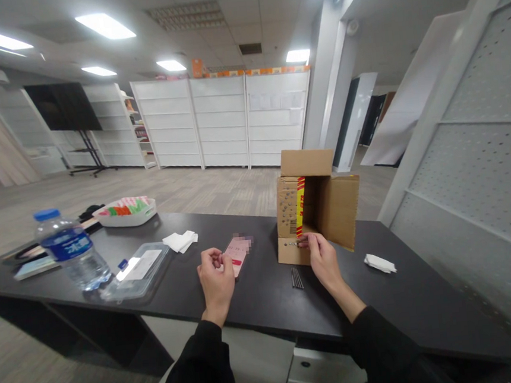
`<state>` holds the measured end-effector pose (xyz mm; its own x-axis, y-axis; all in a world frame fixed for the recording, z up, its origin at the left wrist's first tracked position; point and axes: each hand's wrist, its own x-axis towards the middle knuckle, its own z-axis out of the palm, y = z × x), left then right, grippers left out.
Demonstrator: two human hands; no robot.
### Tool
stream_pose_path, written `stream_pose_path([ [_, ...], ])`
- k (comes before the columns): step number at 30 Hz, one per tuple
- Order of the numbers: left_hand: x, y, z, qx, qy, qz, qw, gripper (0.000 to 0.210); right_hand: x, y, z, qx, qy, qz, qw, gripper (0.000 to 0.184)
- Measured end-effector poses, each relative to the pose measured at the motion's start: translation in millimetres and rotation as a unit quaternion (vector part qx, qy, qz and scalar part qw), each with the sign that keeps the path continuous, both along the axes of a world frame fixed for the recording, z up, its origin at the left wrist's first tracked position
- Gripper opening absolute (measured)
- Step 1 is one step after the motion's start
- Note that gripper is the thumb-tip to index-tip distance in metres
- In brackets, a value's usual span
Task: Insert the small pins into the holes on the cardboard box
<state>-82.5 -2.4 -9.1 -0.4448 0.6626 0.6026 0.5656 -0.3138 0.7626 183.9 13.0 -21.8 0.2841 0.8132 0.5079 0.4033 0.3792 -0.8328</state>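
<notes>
My left hand [216,278] rests on the dark table [265,298] with its fingers curled at the near end of a pink and white packet [238,252]. My right hand [323,257] pinches something small and thin against the lower front flap of an open cardboard box [323,206], which lies on its side with yellow and red tape along one edge. A small bundle of thin dark sticks [296,277] lies on the table between my hands. What the right fingers pinch is too small to tell.
A water bottle [70,249] and a clear plastic tray [135,270] stand at the left, with folded white tissue [180,241] and a white bowl [125,212] behind. A crumpled white paper [379,263] lies right of the box. A pegboard partition [481,166] runs along the right.
</notes>
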Motion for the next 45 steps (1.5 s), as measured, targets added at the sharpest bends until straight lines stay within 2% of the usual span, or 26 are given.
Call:
stream_pose_path([
  [4,0,1,-0.5,0.001,-0.002,-0.002,1.0,0.01,0,-1,-0.4,0.002,-0.019,-0.002,1.0,0.046],
  [17,0,0,-0.5,0.003,-0.014,-0.002,1.0,0.009,-3,1,4.5,0.02,-0.187,-0.021,0.982,0.035],
  [22,0,1,-2.0,0.001,-0.011,-0.005,1.0,0.009,1,3,1.7,-0.006,-0.252,-0.076,0.965,0.027],
  [25,-1,1,-2.3,-0.004,-0.008,-0.005,1.0,0.009,2,1,0.5,-0.018,-0.258,-0.088,0.962,0.024],
  [33,0,1,-0.9,0.005,-0.012,-0.001,1.0,0.009,4,-23,4.2,0.006,-0.314,-0.012,0.949,0.025],
  [40,0,1,-1.0,0.0,-0.015,-0.003,1.0,0.009,4,-56,19.0,-0.018,-0.399,0.13,0.908,0.025],
  [45,0,-1,-1.3,-0.004,-0.015,-0.004,1.0,0.009,1,-62,20.8,-0.024,-0.414,0.166,0.895,0.035],
])
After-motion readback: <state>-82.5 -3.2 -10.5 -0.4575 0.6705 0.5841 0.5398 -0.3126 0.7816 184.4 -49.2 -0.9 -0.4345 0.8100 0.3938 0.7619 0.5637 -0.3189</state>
